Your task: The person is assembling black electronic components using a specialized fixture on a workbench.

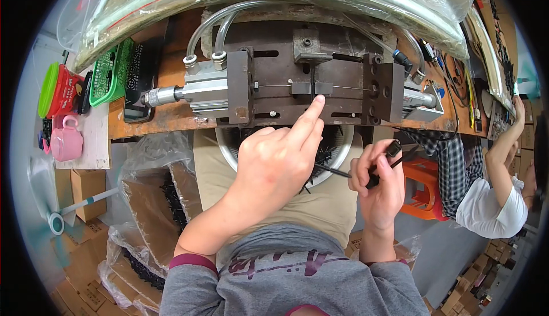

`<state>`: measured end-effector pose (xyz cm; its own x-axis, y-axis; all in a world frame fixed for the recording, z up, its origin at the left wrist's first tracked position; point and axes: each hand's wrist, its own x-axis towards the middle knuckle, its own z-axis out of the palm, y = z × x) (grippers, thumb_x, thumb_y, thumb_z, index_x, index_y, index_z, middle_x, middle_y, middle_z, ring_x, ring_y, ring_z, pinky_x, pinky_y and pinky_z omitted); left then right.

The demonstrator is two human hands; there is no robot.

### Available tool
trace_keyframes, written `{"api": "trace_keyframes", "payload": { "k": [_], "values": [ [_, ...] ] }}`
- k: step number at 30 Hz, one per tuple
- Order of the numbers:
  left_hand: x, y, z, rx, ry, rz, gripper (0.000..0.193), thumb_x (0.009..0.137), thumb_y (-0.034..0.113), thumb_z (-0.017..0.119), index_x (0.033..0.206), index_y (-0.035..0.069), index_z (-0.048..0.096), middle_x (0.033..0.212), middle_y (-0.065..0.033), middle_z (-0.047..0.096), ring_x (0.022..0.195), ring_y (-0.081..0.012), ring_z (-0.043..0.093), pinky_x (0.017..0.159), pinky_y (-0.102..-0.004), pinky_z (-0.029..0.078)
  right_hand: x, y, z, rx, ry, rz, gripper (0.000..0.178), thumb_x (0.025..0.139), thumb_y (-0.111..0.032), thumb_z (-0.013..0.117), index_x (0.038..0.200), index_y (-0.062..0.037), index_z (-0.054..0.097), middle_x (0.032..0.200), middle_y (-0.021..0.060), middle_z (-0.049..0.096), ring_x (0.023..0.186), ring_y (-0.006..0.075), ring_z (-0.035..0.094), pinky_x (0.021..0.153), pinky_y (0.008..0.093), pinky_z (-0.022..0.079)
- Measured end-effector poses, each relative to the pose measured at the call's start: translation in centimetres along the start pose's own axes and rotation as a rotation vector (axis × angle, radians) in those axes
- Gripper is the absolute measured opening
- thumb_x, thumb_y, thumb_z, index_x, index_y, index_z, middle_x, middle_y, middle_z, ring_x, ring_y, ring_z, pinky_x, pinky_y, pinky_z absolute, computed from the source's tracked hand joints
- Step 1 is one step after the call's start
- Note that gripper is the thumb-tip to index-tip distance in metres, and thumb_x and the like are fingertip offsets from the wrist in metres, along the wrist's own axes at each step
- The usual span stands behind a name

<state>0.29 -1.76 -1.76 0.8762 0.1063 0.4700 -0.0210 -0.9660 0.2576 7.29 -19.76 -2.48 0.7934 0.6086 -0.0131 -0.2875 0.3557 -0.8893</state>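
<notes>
My left hand (277, 153) reaches over the front of a dark metal fixture (349, 70). Its index finger is stretched out, the tip at a small grey block (302, 88) with a slim black piece (313, 79) standing across it. Whether the finger presses that piece or only rests beside it, I cannot tell. To the right, my right hand (378, 182) is closed around slim black plastic parts (393, 149), one with a boxy end; the fingers partly hide them. Below my hands, a white round tub (344, 159) between my legs holds several thin black parts (326, 167).
Air cylinders (209, 90) with clear hoses (220, 16) flank the fixture. Left are a green basket (108, 76), a pink cup (67, 142) and a red tub (67, 87). Open cartons (143, 196) of black parts stand lower left. A co-worker (494, 202) sits right, near an orange stool (420, 187).
</notes>
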Motion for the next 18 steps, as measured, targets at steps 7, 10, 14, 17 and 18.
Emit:
{"api": "trace_keyframes", "payload": {
  "k": [7, 10, 14, 17, 18],
  "values": [
    [0.0, -0.3, -0.1, 0.002, 0.032, -0.006, 0.021, 0.079, 0.018, 0.076, 0.096, 0.007, 0.073, 0.123, -0.0058, 0.068, 0.053, -0.0129, 0.06, 0.05, -0.0249, 0.046, -0.2, -0.4, 0.6, -0.396, 0.093, -0.145, 0.036, 0.107, -0.024, 0.038, 0.109, 0.0053, 0.06, 0.075, 0.0092, 0.056, 0.063, 0.016, 0.057, 0.058, 0.0265, 0.045],
    [0.4, -0.2, -0.4, 0.015, 0.013, 0.006, 0.021, 0.078, 0.018, 0.076, 0.096, 0.007, 0.073, 0.122, -0.0062, 0.069, 0.053, -0.0132, 0.06, 0.05, -0.0249, 0.047, -0.3, 0.0, 0.7, -0.455, 0.094, -0.23, 0.041, 0.107, -0.025, 0.04, 0.111, 0.0083, 0.064, 0.081, 0.0117, 0.061, 0.065, 0.0148, 0.055, 0.059, 0.0272, 0.043],
    [0.3, -0.4, -0.4, 0.006, 0.004, 0.007, 0.021, 0.078, 0.018, 0.076, 0.096, 0.006, 0.073, 0.122, -0.0068, 0.068, 0.052, -0.0139, 0.06, 0.051, -0.0251, 0.047, 0.3, -0.9, -0.6, -1.154, 0.117, -0.633, 0.036, 0.1, -0.025, 0.054, 0.108, 0.0055, 0.07, 0.082, 0.01, 0.06, 0.068, 0.016, 0.047, 0.058, 0.0297, 0.037],
    [0.3, -0.4, -0.6, -0.027, -0.008, -0.018, 0.025, 0.077, 0.019, 0.078, 0.097, 0.006, 0.073, 0.12, -0.0072, 0.069, 0.058, -0.0151, 0.064, 0.055, -0.0255, 0.05, 0.1, -1.2, -0.9, -1.086, 0.09, -0.646, 0.035, 0.095, -0.027, 0.062, 0.111, 0.0025, 0.071, 0.074, 0.0062, 0.053, 0.065, 0.0174, 0.048, 0.057, 0.0294, 0.037],
    [0.3, -0.4, -0.7, -0.038, -0.017, -0.032, 0.027, 0.076, 0.019, 0.079, 0.098, 0.006, 0.073, 0.118, -0.0073, 0.07, 0.061, -0.0156, 0.066, 0.057, -0.0257, 0.051, 0.3, -1.2, -0.8, -1.16, 0.088, -0.671, 0.038, 0.086, -0.027, 0.07, 0.112, 0.0011, 0.071, 0.072, 0.0049, 0.052, 0.063, 0.0173, 0.048, 0.055, 0.0298, 0.036]
  ]
}}
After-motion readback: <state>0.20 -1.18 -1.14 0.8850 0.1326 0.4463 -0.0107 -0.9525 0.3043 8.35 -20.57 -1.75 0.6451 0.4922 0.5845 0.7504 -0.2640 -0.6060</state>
